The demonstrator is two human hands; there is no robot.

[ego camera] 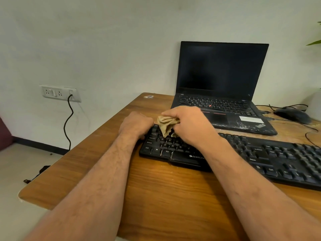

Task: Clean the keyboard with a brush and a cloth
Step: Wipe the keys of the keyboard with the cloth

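Note:
A black keyboard (271, 155) lies across the wooden table (156, 192), reaching from the middle to the right edge of the view. My right hand (189, 126) grips a crumpled tan cloth (166, 124) and holds it down on the keys at the keyboard's far left end. My left hand (135, 124) has its fingers curled over the keyboard's left edge, holding it. No brush is in view.
An open black laptop (222, 87) with a dark screen stands behind the keyboard. A black mouse (293, 115) with cables lies at the far right. A wall socket (60, 93) with a black cord is on the left wall. The table's left edge runs diagonally.

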